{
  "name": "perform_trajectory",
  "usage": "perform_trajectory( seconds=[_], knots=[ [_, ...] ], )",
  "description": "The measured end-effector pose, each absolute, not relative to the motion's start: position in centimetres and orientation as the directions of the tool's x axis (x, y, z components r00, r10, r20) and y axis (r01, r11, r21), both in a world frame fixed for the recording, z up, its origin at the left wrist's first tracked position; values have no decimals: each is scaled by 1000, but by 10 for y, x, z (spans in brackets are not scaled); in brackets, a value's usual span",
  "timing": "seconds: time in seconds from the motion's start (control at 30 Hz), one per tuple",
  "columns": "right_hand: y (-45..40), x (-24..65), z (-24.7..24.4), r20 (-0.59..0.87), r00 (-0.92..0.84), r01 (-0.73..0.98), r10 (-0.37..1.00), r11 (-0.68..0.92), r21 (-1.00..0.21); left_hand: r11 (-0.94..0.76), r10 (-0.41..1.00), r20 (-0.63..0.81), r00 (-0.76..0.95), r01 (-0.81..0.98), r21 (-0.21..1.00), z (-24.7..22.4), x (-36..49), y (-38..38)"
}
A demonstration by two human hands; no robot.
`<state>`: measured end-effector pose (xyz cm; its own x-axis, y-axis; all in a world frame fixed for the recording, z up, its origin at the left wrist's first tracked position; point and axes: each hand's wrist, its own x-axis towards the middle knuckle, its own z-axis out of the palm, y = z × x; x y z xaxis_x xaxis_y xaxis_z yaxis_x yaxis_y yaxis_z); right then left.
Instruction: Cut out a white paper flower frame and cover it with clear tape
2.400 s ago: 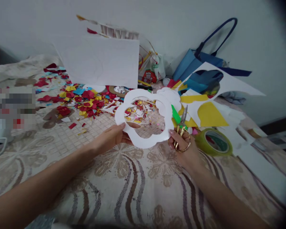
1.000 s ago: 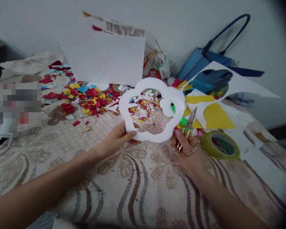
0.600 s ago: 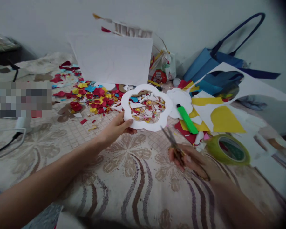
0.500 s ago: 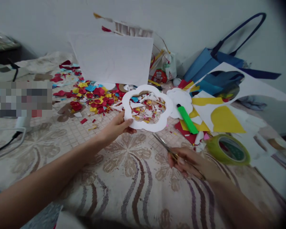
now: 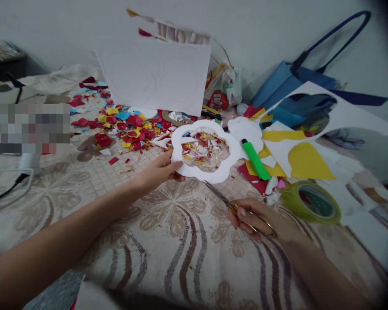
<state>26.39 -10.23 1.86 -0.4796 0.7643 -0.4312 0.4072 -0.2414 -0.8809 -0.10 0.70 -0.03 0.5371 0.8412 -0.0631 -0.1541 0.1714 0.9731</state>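
Between its thumb and fingers, my left hand (image 5: 163, 169) pinches the lower left rim of a white paper flower-shaped ring (image 5: 228, 168). Its middle is cut out, and coloured scraps show through the hole. My right hand (image 5: 250, 215) is wrapped round the handles of scissors (image 5: 220, 193) with gold-coloured loops. Their blades look nearly closed and point up and left, the tips close to the ring's lower edge. Whether the tips touch the paper I cannot tell. Right of the ring lies a white scalloped paper piece (image 5: 244, 133), with a green marker (image 5: 255, 160) beside it.
Red, yellow and blue paper scraps (image 5: 132, 131) are heaped behind my left hand. A roll of clear yellowish tape (image 5: 334, 206) lies to the right. A white sheet (image 5: 161, 75) stands at the back. Yellow paper (image 5: 310, 161) and a blue bag (image 5: 271, 84) are at right.
The paper ring has shifted slightly right and tilted in my left hand. The scissor tips now appear closer to its lower edge. My right hand keeps its hold on the scissors.
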Motion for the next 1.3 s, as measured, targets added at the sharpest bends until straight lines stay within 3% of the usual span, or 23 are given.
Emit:
perform_trajectory(
  seconds=[0.53,0.83,1.3],
  knots=[
    [-105,263,16,-493,-497,395,714,-320,-861,95,829,1,559,-142,985,-3,-4,11],
    [-107,257,18,-506,-483,434,715,-306,-847,96,836,-25,548,-101,990,2,-3,8],
    [-108,257,14,-474,-467,346,746,-339,-875,110,839,-72,540,-39,993,1,-4,7]
  ],
)
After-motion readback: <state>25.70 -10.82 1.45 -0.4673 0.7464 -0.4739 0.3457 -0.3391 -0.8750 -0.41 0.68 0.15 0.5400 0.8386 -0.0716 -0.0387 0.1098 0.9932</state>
